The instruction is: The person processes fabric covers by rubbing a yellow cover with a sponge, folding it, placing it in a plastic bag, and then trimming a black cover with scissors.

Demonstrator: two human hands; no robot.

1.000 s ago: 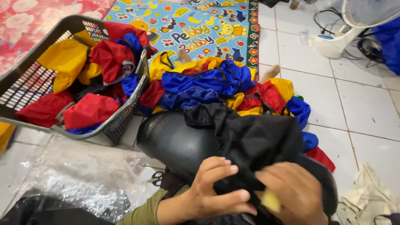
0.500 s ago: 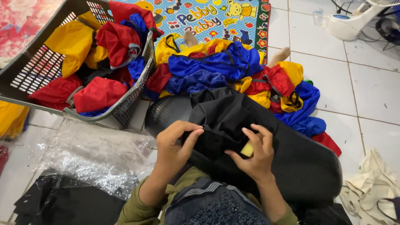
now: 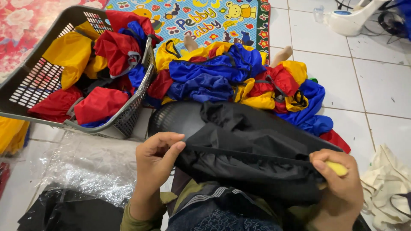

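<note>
Fingers of both hands, now spread apart, pinch the black fabric (image 3: 252,158) edge taut.

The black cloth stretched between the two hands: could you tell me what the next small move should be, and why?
Probably slide the left hand along the top hem of the black cloth toward the right hand. Both hands pinch that edge taut, and the right hand also holds a small yellow piece at the hem, so the edge seems to be what is being worked.

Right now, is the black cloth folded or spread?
Spread: the left hand and right hand pull the black cloth taut between them.
</note>
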